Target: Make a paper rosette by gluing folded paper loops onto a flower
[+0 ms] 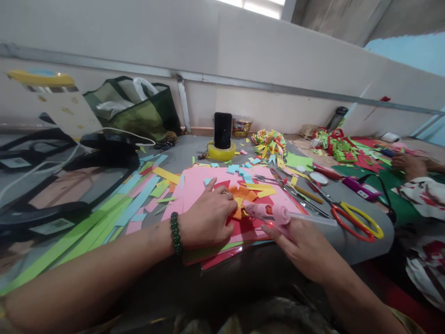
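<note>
My right hand (pixel 302 243) is wrapped round a pink hot glue gun (pixel 274 214), its handle and trigger mostly covered. A small red light glows on it, and a clear glue stick (pixel 316 220) sticks out behind. The nozzle points left at the middle of a paper flower (pixel 237 195) with orange petals and a yellow centre. My left hand (pixel 208 213) is closed at the flower's left edge, its fingers curled against it; the exact fingertip contact is partly hidden. Beneath the flower lie red paper and a stack of pink paper sheets (pixel 194 181).
Scissors (pixel 361 220) with red and yellow handles lie right, near a purple box (pixel 360 188). Paper strips (pixel 139 197) spread left. Behind stand a phone (pixel 223 130) on a tape roll (pixel 221 151) and a paper-strip bundle (pixel 269 143). Another person's hand (pixel 408 164) is far right.
</note>
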`<state>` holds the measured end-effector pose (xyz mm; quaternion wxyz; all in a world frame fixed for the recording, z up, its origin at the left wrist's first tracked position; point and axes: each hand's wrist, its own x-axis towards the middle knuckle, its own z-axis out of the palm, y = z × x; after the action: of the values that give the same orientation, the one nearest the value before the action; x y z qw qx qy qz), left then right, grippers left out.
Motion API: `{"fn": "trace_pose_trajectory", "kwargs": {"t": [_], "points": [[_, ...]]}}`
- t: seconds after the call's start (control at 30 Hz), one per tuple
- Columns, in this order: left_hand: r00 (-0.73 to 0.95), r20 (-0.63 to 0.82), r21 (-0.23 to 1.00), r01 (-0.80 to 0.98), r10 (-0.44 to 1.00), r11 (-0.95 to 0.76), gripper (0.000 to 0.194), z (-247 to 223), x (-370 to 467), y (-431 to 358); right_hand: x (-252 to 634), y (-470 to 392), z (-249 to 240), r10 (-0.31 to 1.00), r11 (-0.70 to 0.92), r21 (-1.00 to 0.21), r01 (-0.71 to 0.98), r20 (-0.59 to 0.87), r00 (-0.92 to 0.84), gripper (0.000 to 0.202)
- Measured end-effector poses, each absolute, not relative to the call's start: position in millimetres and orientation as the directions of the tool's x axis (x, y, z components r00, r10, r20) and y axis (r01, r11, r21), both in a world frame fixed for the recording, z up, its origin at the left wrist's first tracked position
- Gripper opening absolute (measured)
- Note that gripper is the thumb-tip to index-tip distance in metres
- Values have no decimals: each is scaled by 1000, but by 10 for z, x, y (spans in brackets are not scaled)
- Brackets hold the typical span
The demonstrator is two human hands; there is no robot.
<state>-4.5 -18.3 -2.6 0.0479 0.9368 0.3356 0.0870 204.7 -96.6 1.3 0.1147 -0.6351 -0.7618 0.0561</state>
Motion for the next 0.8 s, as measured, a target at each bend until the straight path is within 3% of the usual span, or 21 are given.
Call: {"fn": "trace_pose_trajectory", "kwargs": {"t": [0.3,0.6,0.8], "points": [[759,137,137,622,637,-771,7,-9,-44,-200,2094,-1041,59,989,140,-206,968,64,-130,45],[760,122,148,622,639,-768,10,-22,-45,-199,2145,-996,132,976,192,-280,941,158,-152,53],[758,126,146,624,640,-767,8,-13,-35,-210,2090,-936,118,977,197,-166,966,114,-180,43]]}}
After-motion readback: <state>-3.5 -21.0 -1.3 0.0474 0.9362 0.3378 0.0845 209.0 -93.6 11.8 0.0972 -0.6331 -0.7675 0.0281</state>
